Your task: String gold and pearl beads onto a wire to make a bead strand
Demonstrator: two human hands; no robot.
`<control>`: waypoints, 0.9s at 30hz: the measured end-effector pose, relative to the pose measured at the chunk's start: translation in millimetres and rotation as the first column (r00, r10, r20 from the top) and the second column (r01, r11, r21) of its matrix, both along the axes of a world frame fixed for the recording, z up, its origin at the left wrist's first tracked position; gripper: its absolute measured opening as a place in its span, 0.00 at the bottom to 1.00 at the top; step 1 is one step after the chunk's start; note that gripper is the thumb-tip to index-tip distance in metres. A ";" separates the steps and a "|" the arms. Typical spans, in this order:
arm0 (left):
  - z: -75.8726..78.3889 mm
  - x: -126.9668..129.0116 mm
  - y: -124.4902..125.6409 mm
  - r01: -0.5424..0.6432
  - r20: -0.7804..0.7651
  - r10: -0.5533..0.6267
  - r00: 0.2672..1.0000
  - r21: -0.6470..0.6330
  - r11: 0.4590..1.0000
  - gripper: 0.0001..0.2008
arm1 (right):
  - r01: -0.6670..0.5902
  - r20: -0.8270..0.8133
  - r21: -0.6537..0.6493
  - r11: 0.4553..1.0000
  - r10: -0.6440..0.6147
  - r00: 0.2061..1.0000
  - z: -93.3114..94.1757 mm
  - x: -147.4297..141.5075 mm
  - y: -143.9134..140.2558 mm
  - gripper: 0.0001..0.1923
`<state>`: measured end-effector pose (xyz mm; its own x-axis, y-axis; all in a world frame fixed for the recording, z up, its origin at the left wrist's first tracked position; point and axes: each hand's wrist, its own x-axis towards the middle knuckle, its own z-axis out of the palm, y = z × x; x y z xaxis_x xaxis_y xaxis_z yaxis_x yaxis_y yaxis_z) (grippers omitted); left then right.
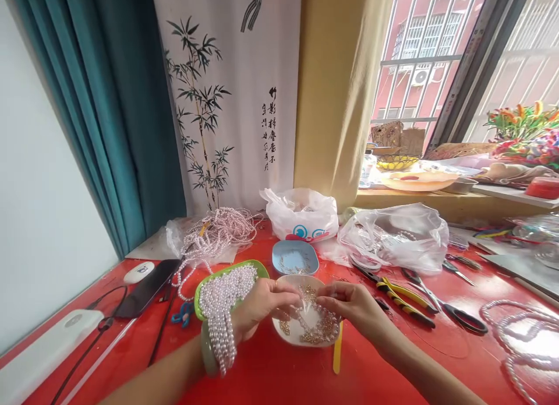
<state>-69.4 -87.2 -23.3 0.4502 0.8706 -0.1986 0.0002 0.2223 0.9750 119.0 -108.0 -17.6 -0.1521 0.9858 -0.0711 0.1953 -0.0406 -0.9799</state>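
My left hand and my right hand meet over a white bowl that holds small gold beads. The fingertips of both hands pinch something small above the bowl; what it is I cannot make out. Pearl bead strands drape over my left wrist, beside a green bracelet, and spill from a green dish. A blue dish with small bits stands just behind the bowl.
On the red table lie yellow-handled pliers, black scissors, a yellow stick, a phone and cables at left. Plastic bags and a pearl pile sit behind. More pearl strands lie at right.
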 end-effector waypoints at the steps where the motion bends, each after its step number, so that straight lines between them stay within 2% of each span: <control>1: -0.7 0.2 0.6 0.011 -0.013 -0.011 1.000 0.001 1.000 0.15 | -0.001 -0.005 0.007 1.000 0.001 1.000 -0.9 0.1 -0.4 0.14; 8: -6.0 0.5 4.1 -0.031 0.012 0.031 0.999 0.007 0.999 0.14 | -0.024 -0.023 0.011 1.000 0.025 0.999 -4.5 1.8 -0.8 0.15; 16: -6.5 -1.6 2.7 -0.070 -0.004 0.070 0.998 0.036 0.997 0.13 | 0.011 0.128 0.050 0.999 -0.017 0.992 -14.4 10.8 2.6 0.11; 24: -11.6 -12.2 5.7 -0.021 -0.129 0.049 0.990 0.215 0.976 0.11 | -0.012 0.086 0.080 0.997 0.005 0.996 -21.0 13.2 0.6 0.14; 27: -11.5 -14.8 4.1 -0.043 -0.127 0.074 0.989 0.232 0.972 0.10 | 0.007 0.022 0.074 0.997 -0.009 1.000 -20.5 12.3 -1.0 0.14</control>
<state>-84.2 -83.1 -34.8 0.3796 0.9240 -0.0469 0.1276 -0.0021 0.9918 131.3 -109.1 -38.1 -0.1431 0.9897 -0.0012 0.2175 0.0303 -0.9756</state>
